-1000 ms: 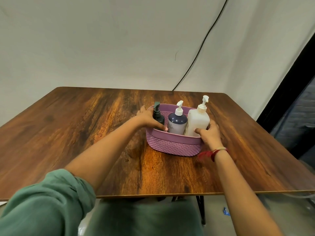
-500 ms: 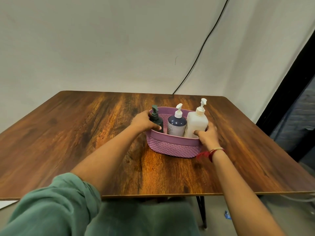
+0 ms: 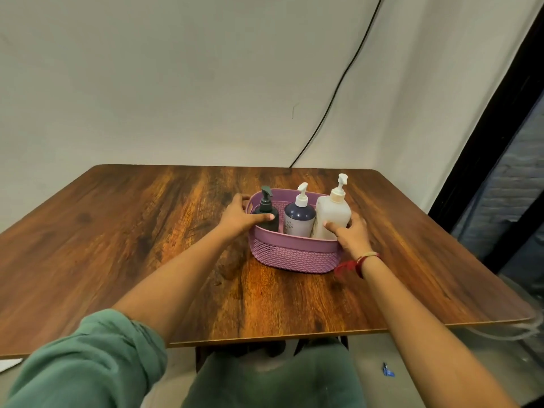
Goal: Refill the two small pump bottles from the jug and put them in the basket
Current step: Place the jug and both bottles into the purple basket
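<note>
1. Dark brown wood-grain table (image 3: pixel 132 231), smooth and glossy, with rounded corners, set against a plain pale wall.
2. Mauve plastic basket (image 3: pixel 294 254), oval, with a smooth band at the rim and a woven-look pattern on the lower wall; standing on the table right of centre.
3. Large white bottle (image 3: pixel 334 213), squarish and matte, with a cream collar and white pump; upright at the basket's right end.
4. Navy bottle (image 3: pixel 299 217), round-shouldered, pale label, white pump; upright in the middle of the basket, just beside the white one.
5. Small dark bottle (image 3: pixel 266 206), slim, with a dark pump; upright at the basket's left end.
6. Left hand (image 3: pixel 238 216), gripping the basket's left end: fingers curled round the outside, thumb over the rim and across the dark bottle's front.
7. Right hand (image 3: pixel 353 234), gripping the right end: fingers round the outside, thumb inside against the white bottle.
8. Red thread band (image 3: pixel 357 262) on the right wrist.
</note>
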